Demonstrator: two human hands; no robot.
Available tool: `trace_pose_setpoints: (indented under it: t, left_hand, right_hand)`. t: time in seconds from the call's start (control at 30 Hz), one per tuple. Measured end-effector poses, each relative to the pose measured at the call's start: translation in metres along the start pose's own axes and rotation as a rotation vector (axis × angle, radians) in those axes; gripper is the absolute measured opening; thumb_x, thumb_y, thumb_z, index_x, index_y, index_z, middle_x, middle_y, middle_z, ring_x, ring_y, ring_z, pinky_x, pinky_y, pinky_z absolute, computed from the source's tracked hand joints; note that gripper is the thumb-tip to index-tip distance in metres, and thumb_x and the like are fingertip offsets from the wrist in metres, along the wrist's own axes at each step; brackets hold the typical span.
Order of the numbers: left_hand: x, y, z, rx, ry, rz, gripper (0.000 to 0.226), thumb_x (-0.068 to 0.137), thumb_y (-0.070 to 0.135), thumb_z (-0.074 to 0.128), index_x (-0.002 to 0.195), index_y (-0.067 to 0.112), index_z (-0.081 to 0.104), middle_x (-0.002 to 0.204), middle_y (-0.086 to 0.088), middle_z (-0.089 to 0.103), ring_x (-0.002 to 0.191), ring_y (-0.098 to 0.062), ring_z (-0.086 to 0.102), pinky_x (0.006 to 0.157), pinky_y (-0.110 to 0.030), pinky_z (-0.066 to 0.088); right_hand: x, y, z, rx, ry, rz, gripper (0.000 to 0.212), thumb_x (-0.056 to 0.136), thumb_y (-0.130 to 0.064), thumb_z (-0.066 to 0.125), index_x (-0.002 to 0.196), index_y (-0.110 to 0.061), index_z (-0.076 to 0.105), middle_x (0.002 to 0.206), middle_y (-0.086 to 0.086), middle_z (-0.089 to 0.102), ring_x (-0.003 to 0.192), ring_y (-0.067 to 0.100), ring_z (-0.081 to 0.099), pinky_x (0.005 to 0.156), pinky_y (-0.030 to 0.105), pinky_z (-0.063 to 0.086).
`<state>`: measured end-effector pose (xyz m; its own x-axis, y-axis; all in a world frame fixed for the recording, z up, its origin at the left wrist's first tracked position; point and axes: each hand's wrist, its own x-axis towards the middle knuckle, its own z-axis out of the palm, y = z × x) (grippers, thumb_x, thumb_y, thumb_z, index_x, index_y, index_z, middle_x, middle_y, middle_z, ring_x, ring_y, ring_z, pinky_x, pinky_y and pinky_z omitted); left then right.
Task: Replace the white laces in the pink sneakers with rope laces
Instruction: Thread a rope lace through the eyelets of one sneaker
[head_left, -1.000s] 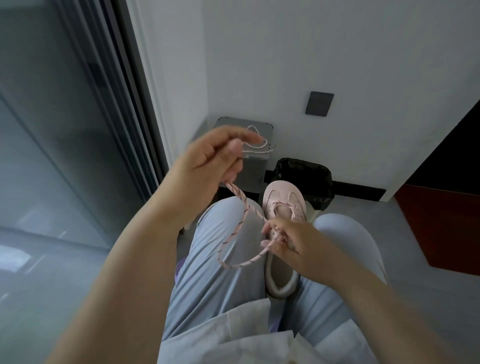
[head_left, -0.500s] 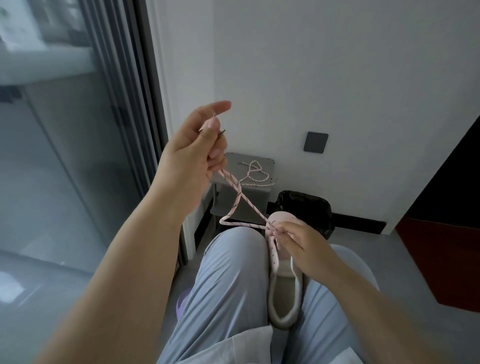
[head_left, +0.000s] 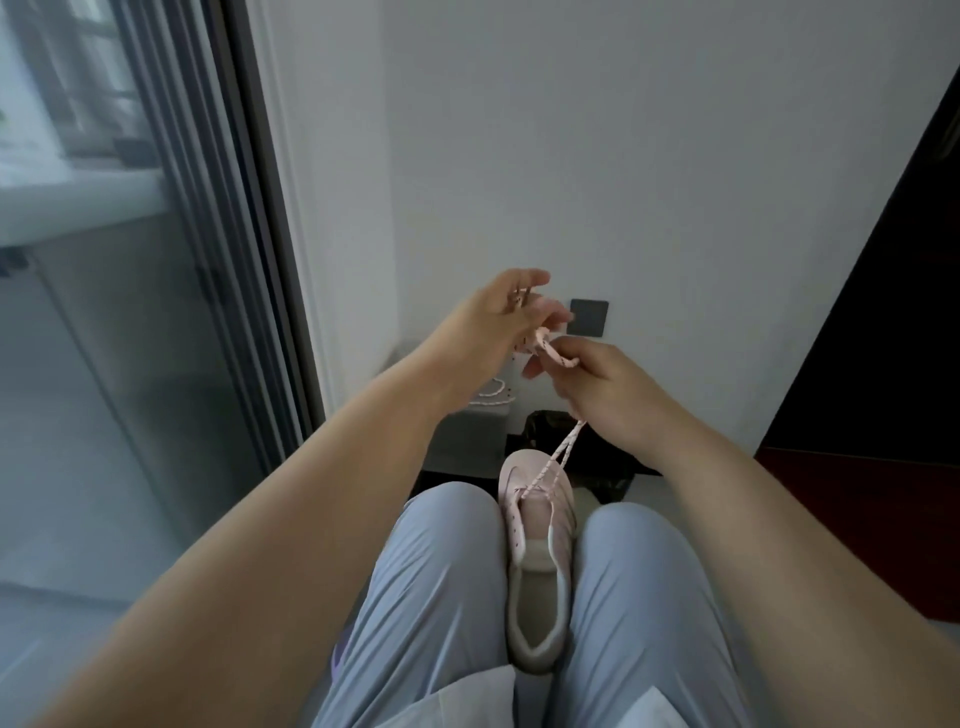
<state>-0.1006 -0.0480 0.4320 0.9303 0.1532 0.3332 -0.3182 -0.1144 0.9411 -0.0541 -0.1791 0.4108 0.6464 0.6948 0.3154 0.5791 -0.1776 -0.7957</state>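
Fingers of my left hand (head_left: 488, 322) pinch the rope lace (head_left: 566, 447) ends; my right hand (head_left: 597, 384) clenches both strands just below. Beneath, the pink sneaker (head_left: 540, 525) between my knees has only its lowest eyelets threaded, I judge; the upper rows are left.

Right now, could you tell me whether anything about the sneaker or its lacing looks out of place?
Nothing looks damaged or spilled. The rope lace crosses only the front eyelets of the pink sneaker wedged between the knees; left hand and right hand hold its strands. A second lace lies loose on the grey stand.
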Motion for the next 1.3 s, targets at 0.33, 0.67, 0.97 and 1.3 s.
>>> trace_pose_setpoints:
  t: [0.33,0.67,0.97,1.3]
  left_hand:
    - [-0.022,-0.081,0.015,-0.016,-0.261,-0.245,0.043,0.090,0.009,0.056,0.131,0.009,0.044,0.130,-0.004,0.056,0.113,-0.005,0.055,0.099,-0.020,0.042]
    - [0.007,-0.045,0.026,-0.013,-0.042,-0.049,0.017,0.092,0.003,0.051,0.088,0.013,0.066,0.071,0.004,0.070,0.069,-0.005,0.067,0.069,-0.017,0.053]
    - [0.027,-0.012,0.015,0.123,0.138,0.033,0.022,0.094,0.009,0.051,0.078,0.013,0.065,0.073,-0.001,0.069,0.067,-0.011,0.067,0.072,-0.024,0.056]
    - [0.027,0.006,0.009,0.100,0.199,0.099,0.016,0.080,0.004,0.068,0.070,0.016,0.068,0.061,0.006,0.069,0.061,-0.009,0.065,0.071,-0.024,0.056]
  right_hand:
    - [-0.001,0.000,-0.030,0.225,0.092,0.041,0.026,0.101,-0.016,0.036,0.082,-0.014,0.055,0.056,-0.008,0.056,0.055,0.007,0.053,0.067,0.028,0.048]
    - [0.010,-0.008,-0.051,0.001,0.122,0.054,0.020,0.095,-0.021,0.051,0.082,-0.025,0.066,0.089,-0.010,0.065,0.068,-0.003,0.052,0.066,0.015,0.038]
    - [0.019,-0.028,-0.070,0.097,0.255,0.029,0.013,0.093,-0.015,0.055,0.090,-0.021,0.066,0.068,-0.005,0.060,0.054,0.005,0.051,0.052,0.016,0.037]
    - [0.019,-0.032,-0.075,0.146,0.381,-0.102,0.019,0.096,-0.011,0.046,0.089,-0.023,0.059,0.077,-0.005,0.063,0.056,0.001,0.047,0.054,0.012,0.038]
